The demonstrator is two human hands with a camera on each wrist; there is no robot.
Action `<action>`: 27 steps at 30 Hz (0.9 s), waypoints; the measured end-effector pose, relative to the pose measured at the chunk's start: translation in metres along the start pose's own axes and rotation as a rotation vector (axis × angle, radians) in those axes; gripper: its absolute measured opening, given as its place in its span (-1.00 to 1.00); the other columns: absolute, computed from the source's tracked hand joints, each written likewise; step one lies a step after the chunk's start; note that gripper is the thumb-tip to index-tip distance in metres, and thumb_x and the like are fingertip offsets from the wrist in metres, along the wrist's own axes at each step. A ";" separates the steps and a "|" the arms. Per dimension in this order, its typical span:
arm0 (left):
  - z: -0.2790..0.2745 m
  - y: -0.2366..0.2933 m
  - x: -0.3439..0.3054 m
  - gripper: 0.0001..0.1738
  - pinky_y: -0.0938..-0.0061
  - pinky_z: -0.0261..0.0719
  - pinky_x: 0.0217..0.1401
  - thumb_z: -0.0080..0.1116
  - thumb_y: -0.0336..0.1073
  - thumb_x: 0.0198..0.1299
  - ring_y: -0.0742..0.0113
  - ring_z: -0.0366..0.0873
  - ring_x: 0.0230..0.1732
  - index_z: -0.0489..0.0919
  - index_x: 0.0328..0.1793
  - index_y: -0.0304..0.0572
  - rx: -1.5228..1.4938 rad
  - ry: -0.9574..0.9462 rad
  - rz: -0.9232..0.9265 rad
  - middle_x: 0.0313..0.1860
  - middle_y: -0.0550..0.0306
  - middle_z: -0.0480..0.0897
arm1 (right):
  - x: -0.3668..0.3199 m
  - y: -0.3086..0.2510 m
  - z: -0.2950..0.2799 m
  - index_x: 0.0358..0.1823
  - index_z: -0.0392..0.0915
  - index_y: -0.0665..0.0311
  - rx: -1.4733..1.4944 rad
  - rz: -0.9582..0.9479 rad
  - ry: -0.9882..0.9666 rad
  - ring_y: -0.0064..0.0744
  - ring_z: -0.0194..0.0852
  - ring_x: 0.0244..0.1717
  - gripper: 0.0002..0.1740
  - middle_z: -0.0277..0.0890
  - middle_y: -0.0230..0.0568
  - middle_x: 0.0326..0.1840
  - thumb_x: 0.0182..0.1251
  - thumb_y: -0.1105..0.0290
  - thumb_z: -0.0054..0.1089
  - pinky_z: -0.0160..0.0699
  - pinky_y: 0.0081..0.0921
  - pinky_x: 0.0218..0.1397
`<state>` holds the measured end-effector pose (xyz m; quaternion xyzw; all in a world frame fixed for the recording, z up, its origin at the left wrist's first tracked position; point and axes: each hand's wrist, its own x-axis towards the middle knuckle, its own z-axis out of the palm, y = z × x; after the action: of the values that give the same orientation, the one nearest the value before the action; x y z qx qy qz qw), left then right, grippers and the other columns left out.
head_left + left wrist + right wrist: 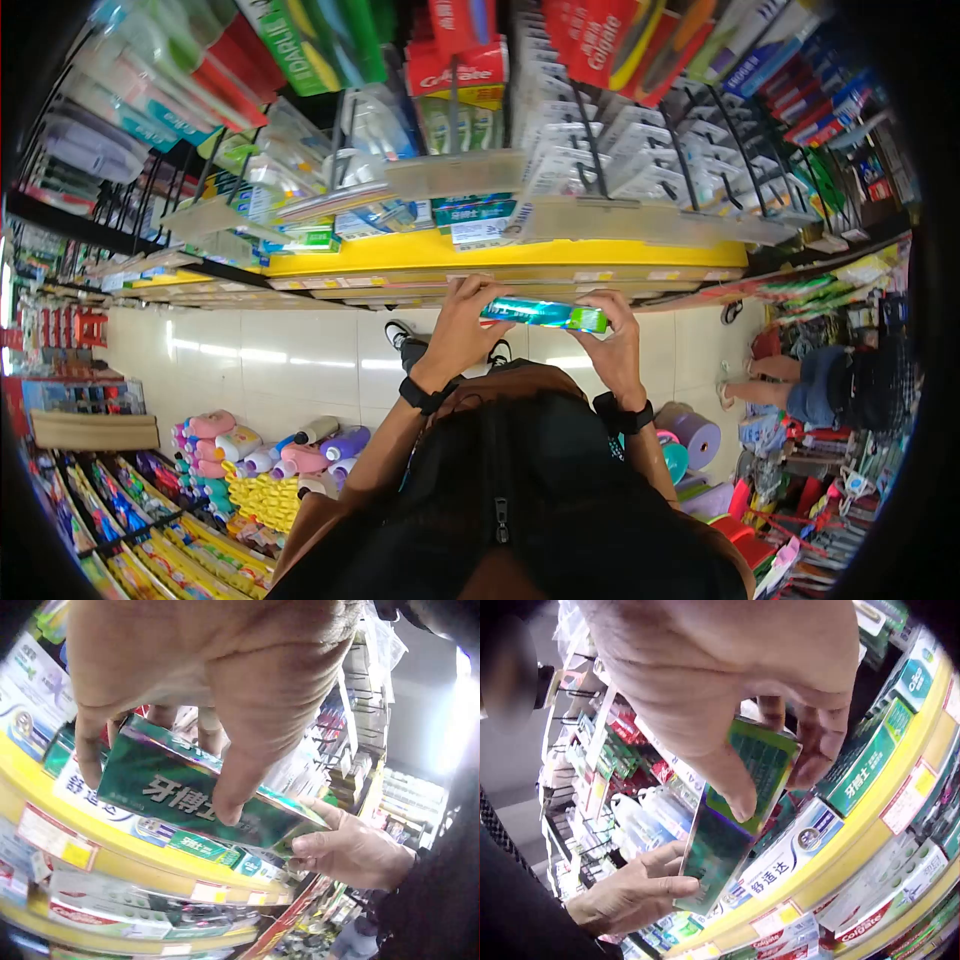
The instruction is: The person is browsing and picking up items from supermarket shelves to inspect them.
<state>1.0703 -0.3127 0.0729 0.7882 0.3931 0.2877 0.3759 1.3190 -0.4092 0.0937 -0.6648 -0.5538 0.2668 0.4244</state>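
A green toothpaste box (541, 314) is held level between both hands, in front of the shelf edge. My left hand (464, 333) grips its left end; in the left wrist view the thumb lies across the lettered face of the toothpaste box (176, 791) and the fingers go round behind it. My right hand (612, 340) pinches the lighter green end, its thumb pressed on the printed panel in the right wrist view, with fingers on the far side of the toothpaste box (727, 817).
A shelf with a yellow edge (500, 252) runs across in front, carrying toothpaste boxes. Above it, packaged toothbrushes (460, 110) hang on hooks. Pale floor tiles (270, 345) lie below. Bottles (300, 455) stand behind on the left, and another person (830, 385) is at the right.
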 end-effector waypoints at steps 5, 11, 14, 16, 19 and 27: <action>-0.027 -0.003 -0.035 -0.40 0.03 0.53 0.45 0.52 -0.53 0.03 -0.20 0.52 0.34 0.78 0.29 -0.07 0.182 0.131 -0.062 0.24 -0.04 0.64 | 0.017 -0.017 0.040 0.04 0.76 0.26 0.046 -0.213 -0.104 -0.05 0.68 0.19 -0.55 0.64 -0.15 0.11 0.09 0.70 0.58 0.63 -0.28 0.27; -0.044 -0.035 -0.064 -0.40 0.04 0.50 0.42 0.45 -0.62 0.00 -0.24 0.54 0.29 0.78 0.26 -0.10 0.243 0.350 -0.134 0.19 -0.07 0.66 | 0.025 -0.025 0.076 0.38 0.60 0.21 0.049 -0.214 -0.291 -0.02 0.66 0.27 -0.35 0.55 -0.07 0.34 0.22 0.67 0.50 0.62 -0.22 0.35; -0.066 -0.071 -0.068 -0.41 0.00 0.47 0.39 0.46 -0.61 0.02 -0.25 0.54 0.27 0.77 0.25 -0.05 0.292 0.453 -0.175 0.17 -0.10 0.66 | 0.025 -0.006 0.085 0.64 0.32 0.20 -0.067 -0.184 -0.331 -0.03 0.67 0.30 -0.14 0.36 0.04 0.53 0.33 0.57 0.51 0.66 -0.16 0.40; -0.088 -0.097 -0.063 -0.43 -0.03 0.43 0.38 0.47 -0.58 0.06 -0.26 0.53 0.26 0.75 0.25 0.00 0.344 0.509 -0.228 0.14 -0.12 0.66 | 0.023 0.013 0.089 0.64 0.33 0.21 -0.055 -0.113 -0.336 -0.04 0.68 0.29 -0.16 0.37 0.04 0.51 0.36 0.56 0.49 0.68 -0.17 0.37; -0.115 -0.134 -0.052 -0.42 -0.07 0.40 0.42 0.48 -0.56 0.09 -0.25 0.51 0.28 0.75 0.27 0.04 0.436 0.496 -0.217 0.18 -0.09 0.66 | 0.018 0.019 0.084 0.62 0.34 0.23 -0.040 0.005 -0.349 0.04 0.65 0.31 -0.21 0.39 0.08 0.44 0.39 0.54 0.45 0.68 -0.11 0.35; -0.120 -0.163 -0.008 -0.40 -0.13 0.27 0.53 0.46 -0.55 0.07 -0.17 0.43 0.41 0.74 0.29 0.08 0.653 0.296 -0.257 0.30 -0.02 0.57 | 0.000 0.038 0.066 0.57 0.39 0.26 -0.099 0.047 -0.347 -0.04 0.69 0.26 -0.30 0.39 0.02 0.44 0.44 0.53 0.42 0.75 -0.21 0.30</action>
<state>0.9108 -0.2088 0.0047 0.7607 0.6098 0.2088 0.0768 1.2834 -0.3925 0.0284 -0.6416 -0.6156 0.3597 0.2829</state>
